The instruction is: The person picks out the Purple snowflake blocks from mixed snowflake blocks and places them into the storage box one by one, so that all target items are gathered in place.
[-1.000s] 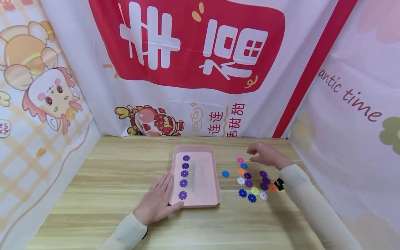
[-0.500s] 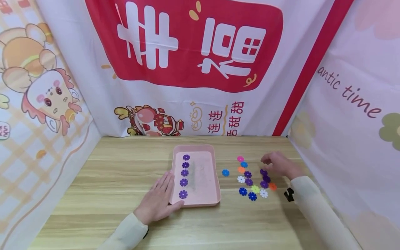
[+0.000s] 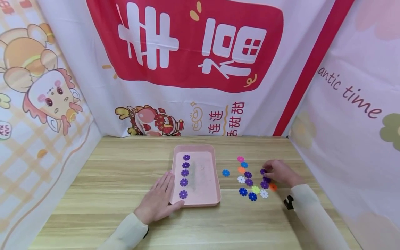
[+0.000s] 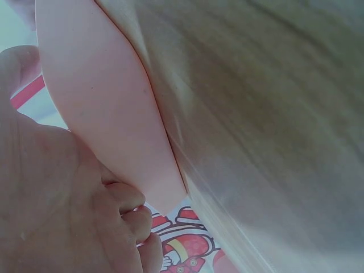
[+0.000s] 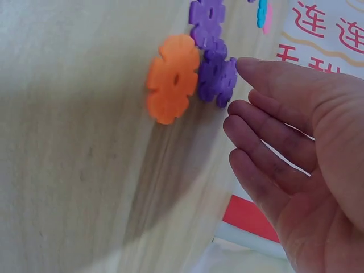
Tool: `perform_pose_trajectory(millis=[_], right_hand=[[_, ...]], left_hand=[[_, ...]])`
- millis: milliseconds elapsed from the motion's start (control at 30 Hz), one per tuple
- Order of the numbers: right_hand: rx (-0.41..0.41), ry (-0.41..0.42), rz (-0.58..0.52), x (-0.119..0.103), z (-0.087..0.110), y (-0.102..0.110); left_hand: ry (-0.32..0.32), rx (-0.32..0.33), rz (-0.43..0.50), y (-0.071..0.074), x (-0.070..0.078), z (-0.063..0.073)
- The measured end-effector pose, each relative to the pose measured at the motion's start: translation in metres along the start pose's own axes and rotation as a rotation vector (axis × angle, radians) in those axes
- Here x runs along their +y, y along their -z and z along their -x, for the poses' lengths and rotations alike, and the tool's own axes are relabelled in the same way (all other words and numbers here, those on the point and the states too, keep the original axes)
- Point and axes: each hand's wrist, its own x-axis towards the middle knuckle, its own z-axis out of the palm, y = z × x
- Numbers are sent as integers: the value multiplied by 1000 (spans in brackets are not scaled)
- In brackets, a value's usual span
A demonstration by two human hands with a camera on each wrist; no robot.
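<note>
My left hand (image 3: 157,201) rests against the left side of a pink tray (image 3: 203,205), its fingers along the rim and its thumb at the near corner. The tray wall (image 4: 108,96) fills the middle of the left wrist view. Inside the tray, several purple snowflake discs (image 3: 183,182) form a column. On the right, my right hand (image 3: 281,172) is over a small cluster of purple snowflake discs (image 3: 264,184). In the right wrist view, its thumb tip is at the edge of a purple disc (image 5: 227,82); an orange disc (image 5: 173,79) lies nearby. Whether the fingers touch the disc is unclear.
Between tray and right hand lie loose discs: a light-blue disc (image 3: 225,173), a pink disc (image 3: 240,159), a white disc (image 3: 241,179), a yellow disc (image 3: 255,189) and several others. A printed cloth (image 3: 200,114) stands behind the wooden table (image 3: 125,152).
My right hand has moved right and nearer to me, from beyond the pink disc down to the purple cluster. My left hand has stayed at the tray.
</note>
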Motion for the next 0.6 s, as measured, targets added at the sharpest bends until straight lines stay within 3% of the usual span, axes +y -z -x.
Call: perform_pose_trajectory(millis=[333,600], right_hand=[[-13,-41,9,-9,-6,-1],[-60,-77,-43,-5,-18,2]], left_hand=[[23,-83,-29,8,5,-1],[23,-88,-34,9,4,-2]])
